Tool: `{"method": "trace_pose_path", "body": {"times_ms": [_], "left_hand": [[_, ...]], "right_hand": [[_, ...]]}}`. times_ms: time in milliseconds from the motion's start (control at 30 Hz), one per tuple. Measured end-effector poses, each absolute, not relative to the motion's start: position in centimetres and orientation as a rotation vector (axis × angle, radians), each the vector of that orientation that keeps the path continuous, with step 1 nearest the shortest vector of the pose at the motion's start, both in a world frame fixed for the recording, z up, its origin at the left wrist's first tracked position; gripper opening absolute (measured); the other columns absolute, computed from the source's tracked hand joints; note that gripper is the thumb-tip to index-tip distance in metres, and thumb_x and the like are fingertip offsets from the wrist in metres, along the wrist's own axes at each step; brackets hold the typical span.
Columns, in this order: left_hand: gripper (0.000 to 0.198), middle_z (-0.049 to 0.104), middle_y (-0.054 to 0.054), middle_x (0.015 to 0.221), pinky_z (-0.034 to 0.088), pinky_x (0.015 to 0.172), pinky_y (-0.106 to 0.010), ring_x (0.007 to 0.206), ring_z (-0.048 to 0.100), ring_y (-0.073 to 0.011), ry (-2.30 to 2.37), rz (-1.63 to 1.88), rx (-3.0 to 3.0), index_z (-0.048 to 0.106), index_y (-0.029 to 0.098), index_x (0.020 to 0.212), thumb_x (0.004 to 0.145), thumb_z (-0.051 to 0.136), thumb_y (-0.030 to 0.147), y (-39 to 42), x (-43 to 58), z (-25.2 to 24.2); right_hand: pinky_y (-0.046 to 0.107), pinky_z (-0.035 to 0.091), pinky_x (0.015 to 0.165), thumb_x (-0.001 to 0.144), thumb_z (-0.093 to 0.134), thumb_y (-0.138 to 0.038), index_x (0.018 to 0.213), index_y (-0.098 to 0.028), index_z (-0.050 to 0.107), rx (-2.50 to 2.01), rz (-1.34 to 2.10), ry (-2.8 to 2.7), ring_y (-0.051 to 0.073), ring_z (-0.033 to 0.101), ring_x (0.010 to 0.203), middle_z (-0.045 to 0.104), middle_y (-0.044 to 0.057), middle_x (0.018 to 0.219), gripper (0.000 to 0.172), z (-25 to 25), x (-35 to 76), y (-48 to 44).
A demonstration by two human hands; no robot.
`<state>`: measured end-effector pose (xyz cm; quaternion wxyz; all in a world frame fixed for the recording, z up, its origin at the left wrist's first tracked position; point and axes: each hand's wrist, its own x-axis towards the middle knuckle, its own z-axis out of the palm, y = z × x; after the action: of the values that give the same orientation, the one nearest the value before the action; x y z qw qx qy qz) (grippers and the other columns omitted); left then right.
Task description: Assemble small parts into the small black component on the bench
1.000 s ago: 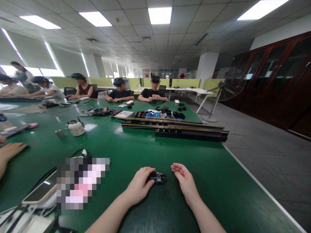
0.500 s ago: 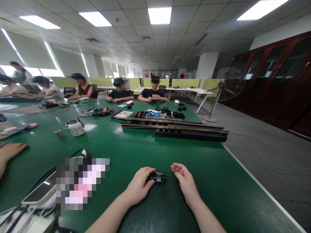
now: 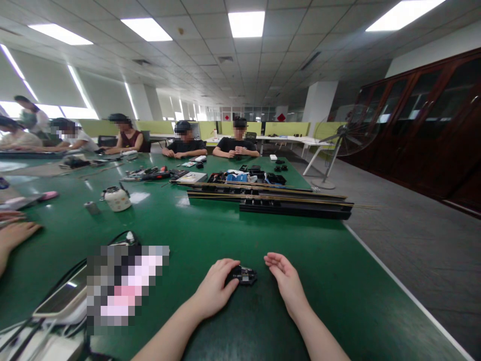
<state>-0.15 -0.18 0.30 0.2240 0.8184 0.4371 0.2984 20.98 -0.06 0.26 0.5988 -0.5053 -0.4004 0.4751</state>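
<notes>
A small black device (image 3: pixel 247 276), roughly mouse-shaped with what look like inner parts exposed on top, lies on the green table (image 3: pixel 240 235). My left hand (image 3: pixel 220 283) is wrapped over its left end, thumb at the near side and fingers at the far side, hiding that end. To the right of the device, my right hand (image 3: pixel 283 276) rests on its edge with the palm turned inward. Its fingers are loosely curled and apart from the device, and I see nothing in them.
Left of my arms are a phone-like slab (image 3: pixel 62 296) with cables and a pixelated patch. Beyond stand a white jug (image 3: pixel 115 198) and long black rails (image 3: pixel 296 209) with thin brass-coloured rods. Another person's hand (image 3: pixel 18 234) lies at the left edge. Several people sit across the table.
Both my hands and the black device stay where they were. At the left edge, a second hand of another person has come into view behind the first.
</notes>
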Motion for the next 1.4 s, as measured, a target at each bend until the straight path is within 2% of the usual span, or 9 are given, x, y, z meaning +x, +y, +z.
{"method": "trace_pose_path", "body": {"times_ms": [1400], "left_hand": [[0.04, 0.056, -0.008, 0.115, 0.039, 0.096, -0.041, 0.107, 0.049, -0.0243, 1.216, 0.815, 2.244, 0.05, 0.023, 0.121, 0.081, 0.053, 0.017, 0.03, -0.25, -0.17]], "right_hand": [[0.042, 0.045, 0.09, 0.061, 0.063, -0.022, 0.081, -0.02, 0.065, -1.177, 1.099, -0.937, 0.023, 0.065, 0.087, 0.071, 0.006, 0.085, 0.02, 0.4, 20.99, -0.2]]}}
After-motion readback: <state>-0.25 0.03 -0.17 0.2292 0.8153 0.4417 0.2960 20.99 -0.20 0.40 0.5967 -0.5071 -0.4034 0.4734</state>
